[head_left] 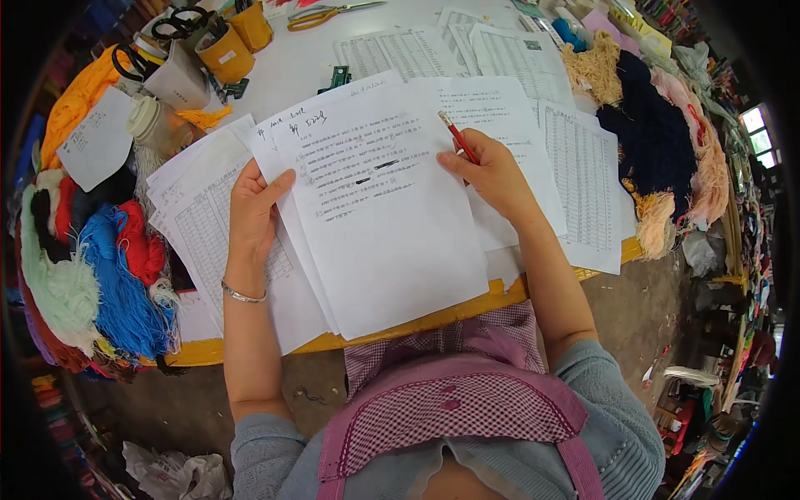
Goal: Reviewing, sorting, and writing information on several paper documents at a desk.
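A white sheet of paper (400,258) with printed lines, handwriting and a few blacked-out marks is held up over the table's near edge. My left hand (257,204) pinches its left side, thumb on top; more sheets lie just behind it. At the sheet's right edge, my right hand (492,171) is closed, with the thumb on the paper and a red pencil (460,140) between thumb and fingers. The pencil's eraser end points up and left. Printed tables (225,217) lie beneath my left hand, and other printed sheets (583,183) lie right of my right hand.
Bundles of coloured yarn (125,283) crowd the table's left end; navy and peach yarn (650,125) lies at the right. Pen holders with scissors (179,71), a lidded cup (154,121) and orange-handled scissors (312,18) stand or lie farther back. The table has a yellow edge (200,353).
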